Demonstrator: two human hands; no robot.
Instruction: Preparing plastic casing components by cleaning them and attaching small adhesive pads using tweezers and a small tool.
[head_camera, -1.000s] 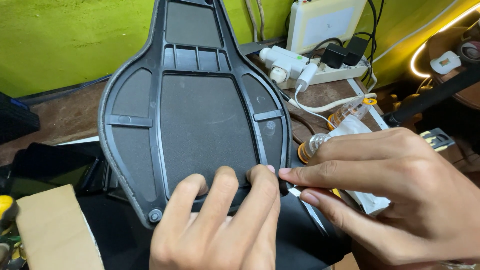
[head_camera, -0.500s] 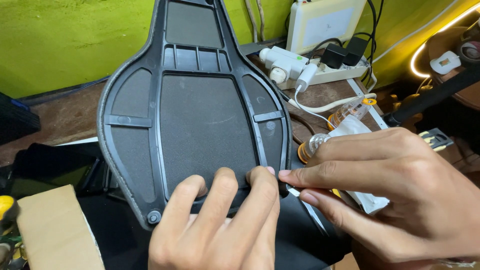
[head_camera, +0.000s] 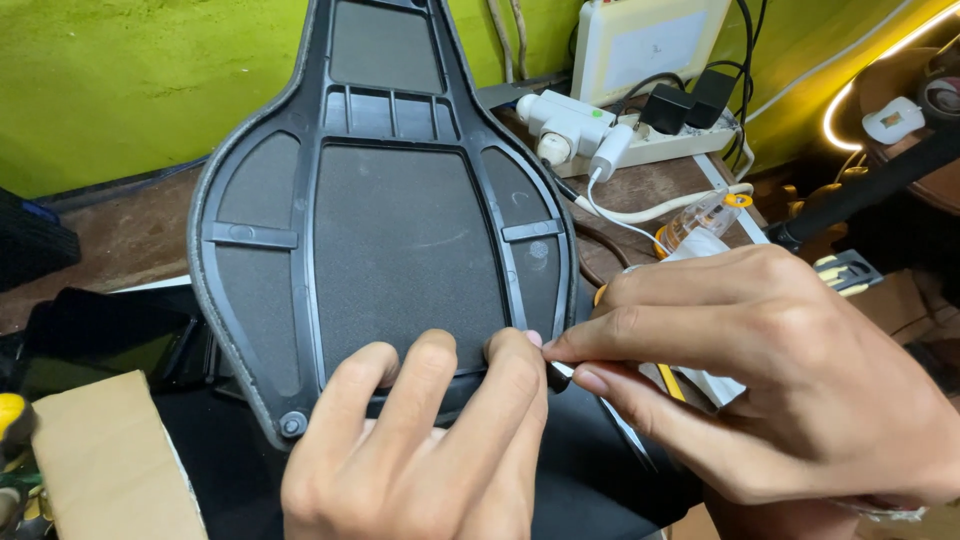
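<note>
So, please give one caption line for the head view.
Left hand presses a black ribbed plastic panel; right hand pinches its edge.

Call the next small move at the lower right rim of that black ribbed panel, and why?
Probably press the right hand fingertips a touch further in along the rim of the black ribbed panel. They pinch right at its lower right edge, while the left hand lies flat on the panel bracing it.

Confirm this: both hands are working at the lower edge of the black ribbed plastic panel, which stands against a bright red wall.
Not quite. The wall is yellow-green, not red, as the head view shows. The rest holds: the left hand presses its fingers on the lower edge of the black ribbed plastic panel, and the right hand pinches at that edge.
</note>
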